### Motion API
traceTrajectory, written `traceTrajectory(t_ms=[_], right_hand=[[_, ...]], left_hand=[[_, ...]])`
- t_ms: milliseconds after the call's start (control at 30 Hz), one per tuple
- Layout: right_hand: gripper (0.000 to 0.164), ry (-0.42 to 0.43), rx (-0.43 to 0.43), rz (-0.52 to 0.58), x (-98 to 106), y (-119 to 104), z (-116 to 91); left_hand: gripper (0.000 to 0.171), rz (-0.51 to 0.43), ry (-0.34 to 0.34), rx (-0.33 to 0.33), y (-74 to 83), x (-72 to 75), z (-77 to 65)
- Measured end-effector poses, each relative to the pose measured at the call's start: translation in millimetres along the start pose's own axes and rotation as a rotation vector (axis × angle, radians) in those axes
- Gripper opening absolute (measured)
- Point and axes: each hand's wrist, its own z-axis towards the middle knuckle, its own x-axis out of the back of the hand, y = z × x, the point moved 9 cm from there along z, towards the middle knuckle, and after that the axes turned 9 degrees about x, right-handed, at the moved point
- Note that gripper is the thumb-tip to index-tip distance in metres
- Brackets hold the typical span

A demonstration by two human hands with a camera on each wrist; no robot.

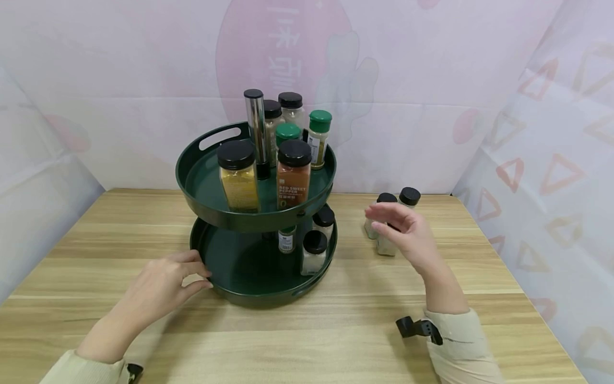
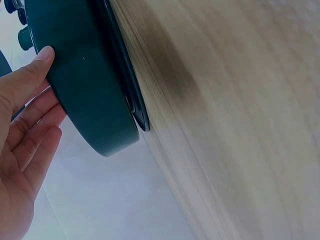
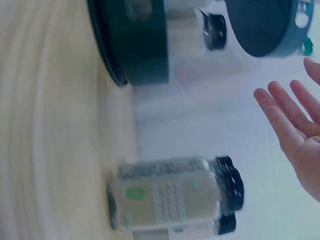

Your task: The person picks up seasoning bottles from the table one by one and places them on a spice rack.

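A dark green two-tier spice rack [image 1: 247, 301] with round trays stands on the table. My left hand [image 1: 160, 285] holds the left edge of its lower tray; in the left wrist view the thumb [image 2: 45, 54] lies against the tray wall [image 2: 82, 85], with some fingertips hidden behind the rim. My right hand [image 1: 405, 234], its fingers loosely bent and holding nothing, hovers above a small group of black-lidded spice jars [image 1: 386, 246] right of the rack. In the right wrist view, a jar with a green label mark [image 3: 165, 202] stands apart from that hand [image 3: 302, 132].
The upper tray carries a yellow spice jar [image 1: 240, 186], a red sweet pepper jar [image 1: 293, 184], green-capped bottles [image 1: 318, 141] and a chrome post [image 1: 256, 125]. On the lower tray are a small bottle [image 1: 287, 241] and black-lidded jars [image 1: 314, 261]. A patterned cloth [image 1: 144, 64] hangs behind.
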Motion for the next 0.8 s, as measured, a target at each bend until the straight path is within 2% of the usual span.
traceTrajectory(t_ms=[167,333,600,800], right_hand=[[0.03,0.124,0.017,0.058,26.9,-4.9,-2.9],[0.029,0.23,-0.007,0.067,49.5,-1.8,-7.1],[0.03,0.235,-0.036,0.095,65.1,8.2,-12.8],[0.036,0.208,-0.083,0.027,73.2,20.7,-17.5]], left_hand=[[0.022,-0.007,0.006,-0.004,-0.1,-0.6,-0.3],[0.023,-0.008,0.006,0.001,-0.3,-0.4,-0.6],[0.022,-0.007,-0.002,0.006,0.5,-0.9,0.3],[0.021,0.005,-0.01,0.014,0.1,-1.7,-0.1]])
